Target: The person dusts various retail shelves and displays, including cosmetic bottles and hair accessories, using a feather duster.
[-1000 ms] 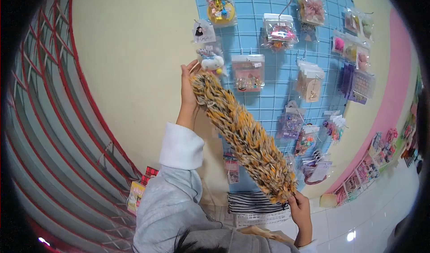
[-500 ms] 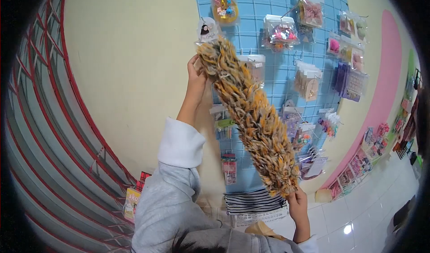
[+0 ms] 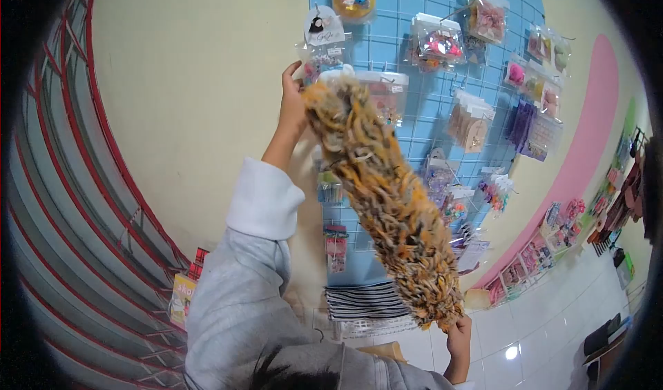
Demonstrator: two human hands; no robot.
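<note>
Dark hair and a grey hoodie [image 3: 242, 314] nearest, at the bottom edge, with a white cuff [image 3: 264, 200] on the raised left arm.

Low and right, just above the white tiled floor [image 3: 552, 335]: right hand [image 3: 457, 338], fingers pressed together on the bottom end of a fur strip [image 3: 387, 197].

Strip stretched on a slant from low right up to upper middle, shaggy in orange, black and cream, held in front of the blue grid [image 3: 421, 131].

At the top end: left hand [image 3: 291, 103], closed on the fur, most fingers hidden behind it, one fingertip pointing up.

Farther back, flat on the cream wall, the grid itself, hung with clear packets [image 3: 435, 45] of small bright hair things. Price stickers on several, too small to read.

Just above the left hand, a white card [image 3: 323, 25] with a small black piece and a line of script, not legible.

Under the grid, left of the right hand, a black-and-white striped cloth [image 3: 366, 300].

Far left, a red wire rack [image 3: 83, 203]. At its foot, a yellow pack [image 3: 181, 297] with red lettering that starts with "S", the rest blurred.

Far right, a pink band [image 3: 587, 134] on the wall, more packets along its foot.
</note>
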